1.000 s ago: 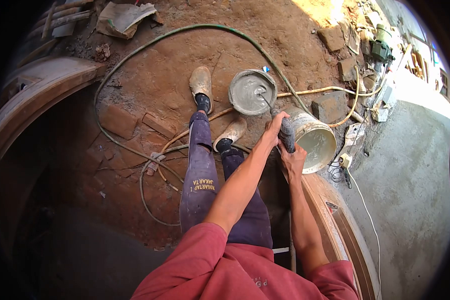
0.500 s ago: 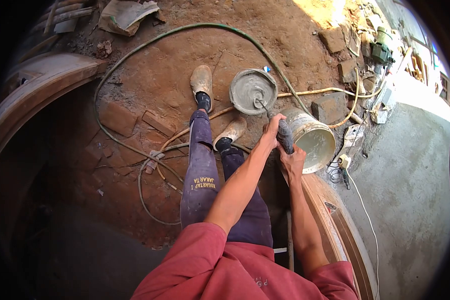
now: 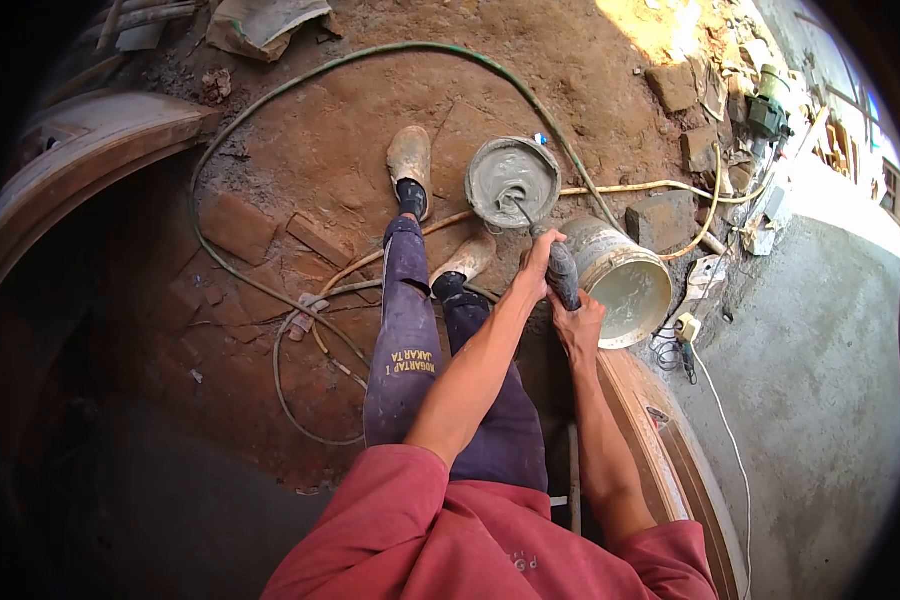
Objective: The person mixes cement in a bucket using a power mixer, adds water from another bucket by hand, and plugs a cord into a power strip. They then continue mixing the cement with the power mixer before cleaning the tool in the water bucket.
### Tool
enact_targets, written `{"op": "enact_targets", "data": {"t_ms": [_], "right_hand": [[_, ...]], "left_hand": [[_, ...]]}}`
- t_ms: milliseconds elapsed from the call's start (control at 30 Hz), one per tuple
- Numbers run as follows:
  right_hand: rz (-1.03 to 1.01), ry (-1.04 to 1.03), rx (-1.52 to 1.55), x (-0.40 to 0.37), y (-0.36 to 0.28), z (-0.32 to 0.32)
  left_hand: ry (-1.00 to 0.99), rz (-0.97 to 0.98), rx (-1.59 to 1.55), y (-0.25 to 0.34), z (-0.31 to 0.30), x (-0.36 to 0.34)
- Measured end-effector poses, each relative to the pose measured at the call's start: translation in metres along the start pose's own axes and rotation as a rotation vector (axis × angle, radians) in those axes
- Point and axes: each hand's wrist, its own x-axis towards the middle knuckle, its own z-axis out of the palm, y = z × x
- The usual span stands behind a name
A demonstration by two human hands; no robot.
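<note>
My left hand (image 3: 542, 262) is wrapped round the front of a dark, mud-caked power mixer (image 3: 564, 272). Behind it, my right hand (image 3: 579, 318) grips the rear end of the same tool. A thin stirring rod (image 3: 521, 211) runs from the mixer into a bucket of wet grey mortar (image 3: 473, 190), where the mix swirls around it. The rod's lower end is hidden in the mortar. Right beside my hands, a larger whitish bucket (image 3: 625, 258) lies tipped towards me, with greyish residue inside.
A green hose (image 3: 370, 51) loops over the dirt floor, and a yellowish hose (image 3: 660, 187) passes behind the buckets. Curved wooden frames (image 3: 120, 150) lie left and right. Blocks (image 3: 660, 218), a water pump (image 3: 767, 115) and a power socket with cord (image 3: 688, 325) are at right.
The mixer's rod has shifted slightly left and away within the mortar bucket, and the swirl has changed shape. Both hands keep their grip. The whole view has drifted slightly.
</note>
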Motion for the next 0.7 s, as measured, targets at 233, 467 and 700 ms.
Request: {"op": "enact_targets", "data": {"t_ms": [233,467,700], "right_hand": [[-0.022,-0.007,0.024,0.001,-0.007,0.008],[-0.064,0.004,-0.004,0.0,-0.002,0.015],[-0.012,-0.023,0.007,0.001,-0.014,0.008]], "left_hand": [[0.015,0.038,-0.048,0.0,-0.008,0.005],[0.007,0.025,-0.015,0.004,-0.009,-0.003],[-0.014,0.049,-0.046,0.007,-0.007,-0.006]]}}
